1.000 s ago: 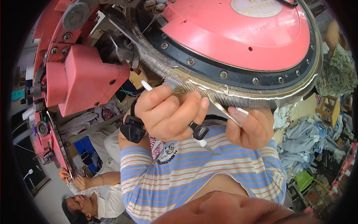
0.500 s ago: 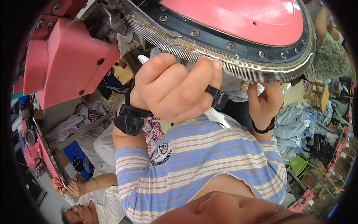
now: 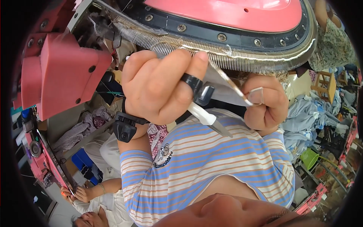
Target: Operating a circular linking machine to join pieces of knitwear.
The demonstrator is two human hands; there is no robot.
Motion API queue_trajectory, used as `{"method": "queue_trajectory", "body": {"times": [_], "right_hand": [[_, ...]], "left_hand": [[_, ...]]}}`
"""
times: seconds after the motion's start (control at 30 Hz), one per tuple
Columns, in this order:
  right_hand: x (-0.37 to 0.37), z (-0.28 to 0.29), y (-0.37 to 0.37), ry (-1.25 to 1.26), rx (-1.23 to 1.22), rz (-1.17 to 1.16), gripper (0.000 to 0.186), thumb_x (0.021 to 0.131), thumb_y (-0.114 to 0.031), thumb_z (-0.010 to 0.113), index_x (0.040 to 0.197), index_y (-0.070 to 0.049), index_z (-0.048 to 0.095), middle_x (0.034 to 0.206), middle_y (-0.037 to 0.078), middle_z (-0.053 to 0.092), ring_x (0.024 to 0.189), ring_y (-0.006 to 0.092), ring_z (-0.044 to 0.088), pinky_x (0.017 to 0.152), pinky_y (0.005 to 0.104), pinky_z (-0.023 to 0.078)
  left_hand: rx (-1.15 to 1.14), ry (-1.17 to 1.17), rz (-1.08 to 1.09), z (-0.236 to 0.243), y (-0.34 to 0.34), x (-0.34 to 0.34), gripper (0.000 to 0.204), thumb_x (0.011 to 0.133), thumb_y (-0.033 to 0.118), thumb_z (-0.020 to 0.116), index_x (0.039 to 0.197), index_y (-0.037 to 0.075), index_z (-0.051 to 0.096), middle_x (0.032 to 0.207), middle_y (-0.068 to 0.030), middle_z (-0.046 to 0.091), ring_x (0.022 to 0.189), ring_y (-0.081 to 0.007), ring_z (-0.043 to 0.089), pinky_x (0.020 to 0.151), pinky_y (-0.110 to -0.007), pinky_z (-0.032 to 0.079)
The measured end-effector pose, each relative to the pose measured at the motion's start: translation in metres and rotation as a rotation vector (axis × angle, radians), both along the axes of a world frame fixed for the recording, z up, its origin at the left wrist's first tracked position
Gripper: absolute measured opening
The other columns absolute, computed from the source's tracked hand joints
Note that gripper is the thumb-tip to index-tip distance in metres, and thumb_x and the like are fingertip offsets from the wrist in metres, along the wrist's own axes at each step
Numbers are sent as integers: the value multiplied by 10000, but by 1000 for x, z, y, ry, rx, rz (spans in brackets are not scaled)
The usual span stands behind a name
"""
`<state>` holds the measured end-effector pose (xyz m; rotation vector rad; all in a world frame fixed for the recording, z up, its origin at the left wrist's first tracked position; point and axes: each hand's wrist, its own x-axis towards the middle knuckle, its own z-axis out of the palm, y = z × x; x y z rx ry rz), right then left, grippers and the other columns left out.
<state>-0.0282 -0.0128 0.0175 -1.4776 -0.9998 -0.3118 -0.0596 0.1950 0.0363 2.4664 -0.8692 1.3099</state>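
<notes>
The curved ring of fine metal needles [image 3: 261, 60] runs along the rim of a pink machine [image 3: 227, 15]. My left hand [image 3: 157, 85] is closed round a white-handled tool [image 3: 200, 113], its pointed metal end sticking out toward the lower right. My left fingertips are at the underside of the needles. My right hand [image 3: 266, 102], with a clear plastic piece on a finger, is pinched on a narrow white-and-brown strand [image 3: 228, 81] that runs slanting from the needles down to it. Pale fabric [image 3: 223, 92] hangs behind the strand, partly hidden.
Another pink machine part [image 3: 62, 72] juts in at left. A co-worker in white [image 3: 98, 204] works at a machine lower left. Heaped blue cloth [image 3: 302, 121], a wooden stool [image 3: 323, 85] and a green bin [image 3: 308, 159] are at right. Another person's arm [image 3: 321, 11] shows upper right.
Since half a second ago my right hand has come downward, with the strand stretched out from the needles. My left hand has shifted left, still holding the tool. The machine appears slightly higher.
</notes>
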Motion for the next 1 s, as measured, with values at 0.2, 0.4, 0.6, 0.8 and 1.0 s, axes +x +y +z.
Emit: {"method": "queue_trajectory", "body": {"times": [0.2,0.4,0.6,0.8,1.0], "right_hand": [[5,1,14,-197,-42,-233,263,624,75,598,858,-41,571,670,50,518,519,174,508,435,257,421],[23,-5,17,-602,-83,-349,274,649,-75,629,922,-64,610,568,-46,455,469,87,458,446,226,410],[25,-3,25,-603,-29,-361,257,634,-56,632,888,-82,600,538,-53,426,456,79,451,440,222,415],[21,-1,38,-489,11,-372,231,642,-21,667,829,-111,566,526,-21,462,439,133,490,415,251,407],[18,-7,44,-551,55,-453,220,625,-27,678,795,-93,555,510,-16,449,402,132,448,395,243,382]], "left_hand": [[-101,-102,-27,-3,-1,11,293,574,116,641,859,48,634,868,-45,533,557,-117,461,525,-257,367],[-58,99,-68,8,1,1,292,628,85,644,913,71,583,870,-30,520,587,-118,466,589,-271,385],[-20,11,48,1,1,1,258,678,38,601,931,88,582,868,-21,523,575,-112,459,598,-266,380],[48,-67,132,-1,2,2,207,671,55,587,875,75,614,855,-13,526,521,-93,425,583,-264,359],[54,-5,50,6,4,1,208,656,85,586,862,82,616,869,6,511,508,-73,398,568,-238,344]]}}
